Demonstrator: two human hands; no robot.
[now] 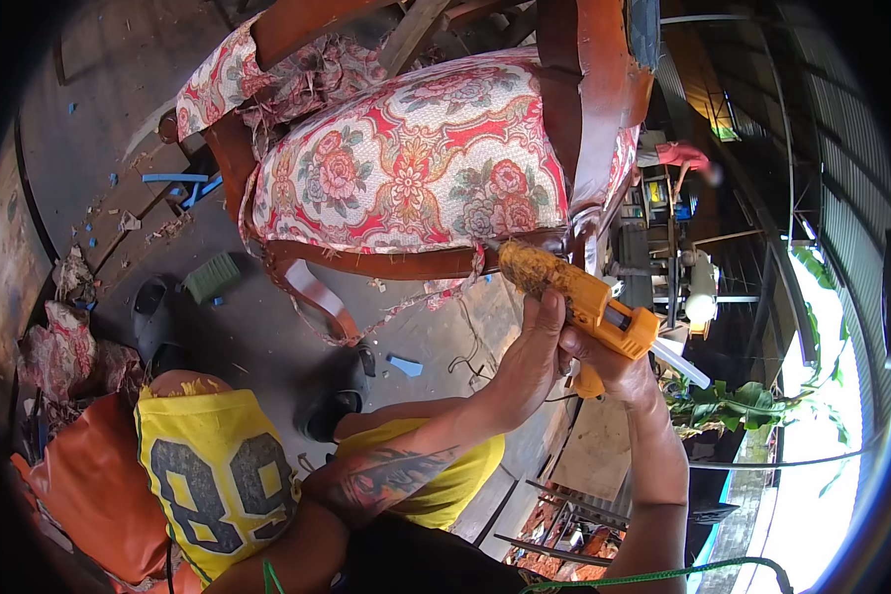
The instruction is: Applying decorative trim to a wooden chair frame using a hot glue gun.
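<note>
Both my hands are on a yellow-orange hot glue gun [624, 332], its front end crusted with brown residue and close to the chair's wooden edge. My right hand [609, 364] wraps its handle. The fingers of my left hand [533, 351] press against the gun's side, partly hidden behind one another. From its rear sticks out a pale glue stick [681, 364]. In front of me lies a brown wooden chair [396, 262], tilted, with a padded seat [406, 168] in red and cream floral cloth. A loose strip of the same cloth [431, 297] hangs below the edge.
Crumpled floral cloth [67, 351] lies at the left beside an orange-brown cover [99, 485]. Blue scraps [404, 365] and a green block [211, 277] are on the floor. A dark cord [470, 337] runs near my hands. Another person [678, 156] stands at the back right.
</note>
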